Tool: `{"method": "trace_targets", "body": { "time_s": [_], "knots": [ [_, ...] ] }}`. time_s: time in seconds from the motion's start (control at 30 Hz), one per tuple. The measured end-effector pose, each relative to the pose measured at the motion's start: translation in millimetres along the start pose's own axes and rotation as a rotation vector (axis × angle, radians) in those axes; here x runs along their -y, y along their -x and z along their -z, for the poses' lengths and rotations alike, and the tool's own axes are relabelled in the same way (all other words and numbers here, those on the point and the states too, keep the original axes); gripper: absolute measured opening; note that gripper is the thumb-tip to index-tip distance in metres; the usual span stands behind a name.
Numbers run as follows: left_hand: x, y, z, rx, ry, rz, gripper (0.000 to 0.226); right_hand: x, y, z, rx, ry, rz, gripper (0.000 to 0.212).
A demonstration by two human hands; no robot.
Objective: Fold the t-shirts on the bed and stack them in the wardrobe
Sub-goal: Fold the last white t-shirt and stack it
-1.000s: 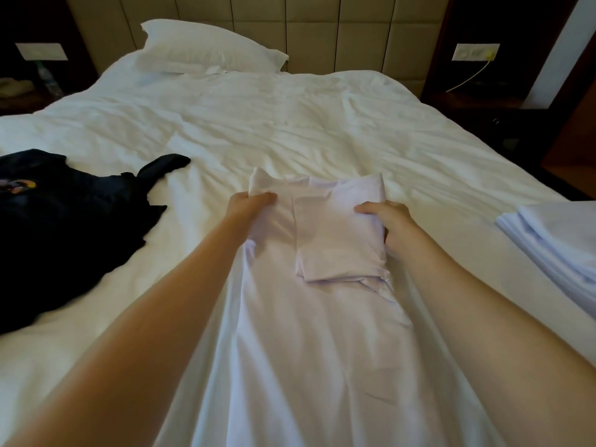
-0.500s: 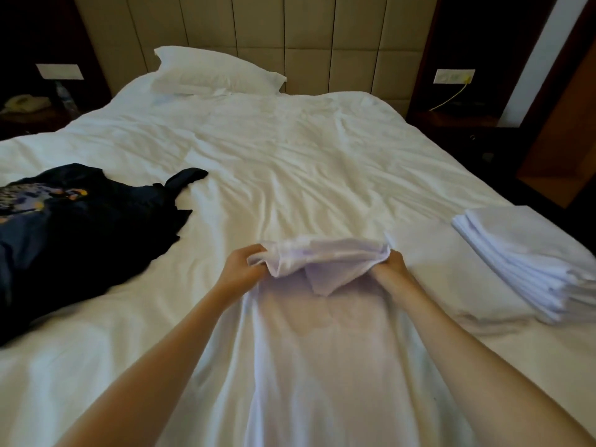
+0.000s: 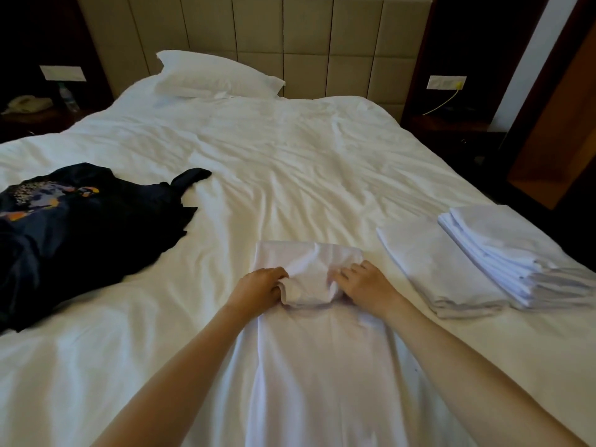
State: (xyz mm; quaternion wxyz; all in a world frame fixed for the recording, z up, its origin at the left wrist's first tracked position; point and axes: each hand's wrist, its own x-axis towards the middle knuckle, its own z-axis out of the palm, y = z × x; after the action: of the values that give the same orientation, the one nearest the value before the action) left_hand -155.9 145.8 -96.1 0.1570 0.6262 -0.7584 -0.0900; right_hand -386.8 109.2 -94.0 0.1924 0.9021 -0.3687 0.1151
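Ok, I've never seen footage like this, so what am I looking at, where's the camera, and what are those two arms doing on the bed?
There is no machine here. A person wears one wide-angle camera on the head, looking forward and down, so the arms reaching in are their own. The grips are simply bare hands. The left grip and right grip each hold the bunched far end of a white shirt, which lies along the bed, mid-fold. On the left lies a black shirt, not folded. On the right sits a stack of folded white garments, with another folded piece beside it. A pillow lies at the far end.
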Motion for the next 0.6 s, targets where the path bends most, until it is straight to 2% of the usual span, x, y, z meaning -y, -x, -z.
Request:
{"method": "trace_targets", "body": {
  "time_s": [0.07, 0.1, 0.13, 0.2, 0.27, 0.33, 0.4, 0.47, 0.5, 0.53, 0.6],
  "knots": [
    [-0.9, -1.4, 5.6, -0.067, 0.138, 0.049, 0.023, -0.3, -3.3, 17.3, 0.17, -0.171, -0.278, 0.026],
    [-0.5, -0.4, 7.7, -0.113, 0.123, 0.023, 0.024, -2.6, -2.4, 23.8, 0.173, -0.229, -0.421, 0.025],
    [-1.6, 1.3, 10.1, -0.122, 0.08, -0.013, 0.029, -6.0, -1.5, 25.7, 0.169, -0.276, -0.474, 0.023],
    [-2.6, 7.3, 9.6, -0.039, -0.012, -0.103, 0.038, -8.3, 7.2, 20.1, 0.176, -0.213, -0.379, 0.021],
    [-5.2, 17.1, 6.3, 0.105, -0.167, -0.191, 0.033, -6.8, 20.7, 11.8, 0.235, -0.111, -0.245, 0.015],
    [-2.6, 18.9, 2.6, 0.174, -0.251, -0.208, 0.03, -2.3, 31.0, 2.3, 0.313, -0.002, -0.125, 0.03],
    [-2.8, 20.9, 3.0, 0.169, -0.313, -0.245, 0.032, 2.2, 33.8, 5.6, 0.394, 0.087, -0.108, 0.03],
    [-2.5, 19.5, 1.0, 0.112, -0.272, -0.288, 0.042, 0.5, 31.1, 4.2, 0.348, 0.185, -0.05, 0.023],
    [-5.3, 21.4, 1.8, 0.173, -0.295, -0.295, 0.048, 1.9, 30.1, 4.0, 0.346, 0.199, -0.036, 0.033],
    [-6.9, 24.4, -3.8, 0.125, -0.38, -0.363, 0.056, 5.3, 31.9, 3.6, 0.33, 0.186, -0.035, 0.041],
    [-13.3, 33.3, -23.0, 0.185, -0.451, -0.387, 0.063, 18.4, 40.6, -3.0, 0.376, 0.074, -0.067, 0.054]
  ]
}}
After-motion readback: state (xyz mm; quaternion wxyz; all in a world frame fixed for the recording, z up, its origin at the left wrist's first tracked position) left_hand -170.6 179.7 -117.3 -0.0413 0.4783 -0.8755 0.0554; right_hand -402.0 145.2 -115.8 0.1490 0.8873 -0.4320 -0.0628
